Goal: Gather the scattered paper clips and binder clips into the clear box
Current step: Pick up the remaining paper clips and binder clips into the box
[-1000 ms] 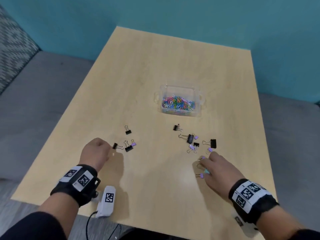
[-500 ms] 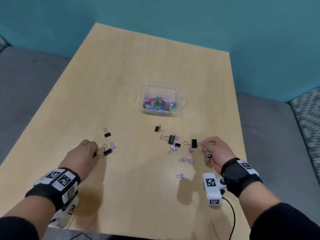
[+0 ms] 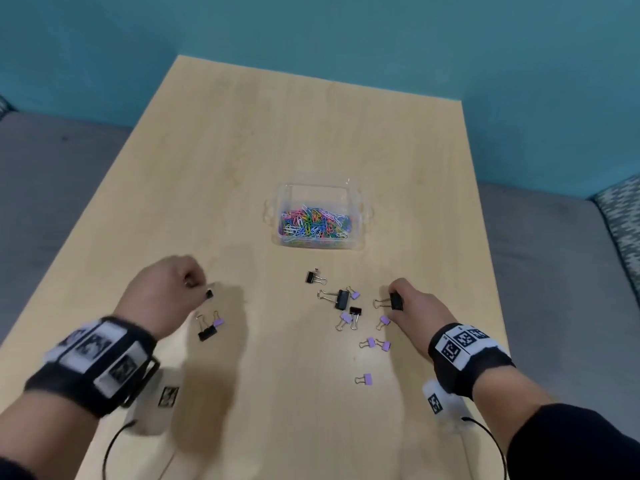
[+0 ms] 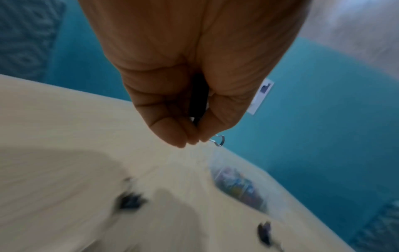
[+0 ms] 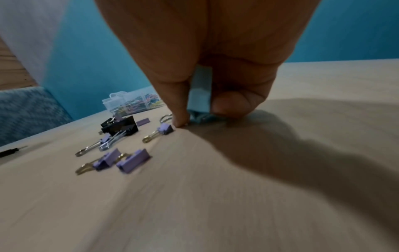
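Fingertips (image 4: 179,134) of the left hand (image 3: 166,299) are pressed together in a tight pinch; in the left wrist view a small black binder clip (image 4: 197,100) sits in the curled palm, one silver wire loop poking out past the tips. In the head view this hand hovers at the centre left of the frame, and a second small black clip (image 3: 209,294) lies at its fingertips; whether it is touched cannot be told.

The right hand (image 3: 415,310), at the centre right, has its thumb and forefinger (image 5: 180,109) down on the light wooden table (image 3: 311,133). The right wrist view shows a pale blue binder clip (image 5: 200,92) squeezed between them, while the head view shows a large black binder clip with silver handles (image 3: 394,301) against the thumb; how firmly that one is held is unclear.

Left of the right hand lies a loose cluster of black and lilac binder clips (image 3: 346,306), with one lilac clip (image 3: 365,379) alone lower down. Below the left hand rest a black and a lilac clip together (image 3: 209,327).

Above the cluster, near the frame's middle, stands the clear plastic box (image 3: 358,216), filled with multicoloured paper clips (image 3: 315,223).

Both wrists wear black bands with square black-and-white coded tags (image 3: 460,341); no readable words appear on them.
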### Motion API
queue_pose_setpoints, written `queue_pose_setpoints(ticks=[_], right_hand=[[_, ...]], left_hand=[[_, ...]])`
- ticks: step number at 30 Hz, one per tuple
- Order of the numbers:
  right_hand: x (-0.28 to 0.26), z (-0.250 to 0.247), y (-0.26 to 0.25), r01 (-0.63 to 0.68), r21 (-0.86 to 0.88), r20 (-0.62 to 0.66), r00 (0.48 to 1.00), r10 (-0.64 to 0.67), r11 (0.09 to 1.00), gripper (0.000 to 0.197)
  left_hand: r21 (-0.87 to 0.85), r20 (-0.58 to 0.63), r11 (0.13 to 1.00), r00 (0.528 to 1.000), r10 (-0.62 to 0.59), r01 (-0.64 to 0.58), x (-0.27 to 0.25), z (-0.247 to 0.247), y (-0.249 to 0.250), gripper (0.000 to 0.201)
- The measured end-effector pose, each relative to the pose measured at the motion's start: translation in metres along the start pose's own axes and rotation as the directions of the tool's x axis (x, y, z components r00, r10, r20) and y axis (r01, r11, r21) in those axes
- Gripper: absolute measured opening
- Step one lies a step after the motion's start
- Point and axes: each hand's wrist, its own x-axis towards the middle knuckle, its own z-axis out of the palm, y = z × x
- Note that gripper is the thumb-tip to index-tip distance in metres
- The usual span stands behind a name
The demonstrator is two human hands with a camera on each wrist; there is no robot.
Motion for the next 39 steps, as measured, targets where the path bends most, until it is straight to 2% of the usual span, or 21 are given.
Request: queue_pose_setpoints(ticks=[4, 6, 11, 14, 16, 18, 21, 23, 26, 30, 32, 34, 35, 37, 38, 39], right_hand=[[0.002, -0.003, 0.003, -0.024, 0.058, 0.009, 1.0, 0.023, 0.998, 0.016], [0.003, -0.006, 0.005, -0.053, 0.115, 0.006, 0.999, 0.053, 0.992, 0.014], [0.01, -0.018, 0.007, -0.144, 0.249, 0.024, 0.989, 0.143, 0.958, 0.014], [0.017, -0.038, -0.001, -0.125, 0.294, -0.016, 0.991, 0.136, 0.948, 0.014], [0.029, -0.055, -0.015, -0.082, 0.35, -0.071, 0.991, 0.114, 0.933, 0.014], [0.047, -0.07, -0.036, -0.027, 0.448, -0.137, 0.986, 0.098, 0.894, 0.016], [0.085, -0.086, -0.073, 0.034, 0.622, -0.167, 0.982, 0.089, 0.783, 0.021], [0.112, -0.091, -0.1, 0.031, 0.663, -0.16, 0.982, 0.101, 0.748, 0.02], [0.143, -0.086, -0.129, -0.041, 0.684, -0.103, 0.983, 0.152, 0.728, 0.016], [0.158, -0.08, -0.141, -0.098, 0.704, -0.01, 0.989, 0.148, 0.704, 0.016], [0.148, -0.079, -0.147, -0.104, 0.812, 0.01, 0.986, 0.164, 0.574, 0.016], [0.13, -0.078, -0.149, -0.096, 0.913, 0.026, 0.984, 0.177, 0.396, 0.008], [0.12, -0.077, -0.147, -0.08, 0.927, 0.017, 0.985, 0.172, 0.367, 0.004], [0.101, -0.074, -0.133, -0.046, 0.917, -0.018, 0.988, 0.154, 0.397, 0.012], [0.091, -0.072, -0.124, -0.032, 0.887, -0.047, 0.986, 0.158, 0.46, 0.011], [0.079, -0.068, -0.111, -0.019, 0.828, -0.086, 0.983, 0.16, 0.561, 0.01]], left_hand=[[0.005, -0.061, 0.984, 0.982, 0.176, -0.176, 0.077, -0.003, 0.065, 0.01], [0.053, -0.035, 0.971, 0.971, 0.235, -0.233, 0.116, 0.006, 0.094, 0.012], [0.096, 0.028, 0.973, 0.977, 0.21, -0.211, 0.175, 0.035, 0.131, 0.019], [0.069, 0.069, 0.965, 0.966, 0.248, -0.253, 0.187, 0.045, 0.131, 0.026], [0.006, 0.043, 0.968, 0.967, 0.252, -0.252, 0.183, 0.039, 0.122, 0.031], [-0.069, -0.037, 0.974, 0.977, 0.211, -0.214, 0.167, 0.027, 0.103, 0.032], [-0.09, -0.149, 0.987, 0.981, 0.122, -0.136, 0.122, 0.013, 0.059, 0.026], [-0.042, -0.119, 0.996, 0.991, 0.067, -0.073, 0.083, 0.011, 0.028, 0.018], [0.019, 0.004, 1.0, 1.0, 0.002, -0.002, 0.027, 0.019, -0.011, 0.008], [0.068, 0.075, 0.996, 0.996, 0.044, -0.049, -0.016, 0.035, -0.04, 0.017], [0.119, 0.148, 0.99, 0.987, 0.054, -0.073, -0.024, 0.046, -0.048, 0.028], [0.183, 0.187, 0.978, 0.98, 0.069, -0.103, -0.027, 0.056, -0.05, 0.025], [0.193, 0.183, 0.974, 0.98, 0.081, -0.117, -0.027, 0.06, -0.05, 0.021], [0.18, 0.169, 0.976, 0.982, 0.089, -0.12, -0.027, 0.063, -0.05, 0.011], [0.177, 0.16, 0.977, 0.983, 0.09, -0.118, -0.026, 0.064, -0.05, 0.007], [0.193, 0.16, 0.975, 0.984, 0.081, -0.111, -0.027, 0.064, -0.049, 0.005]])
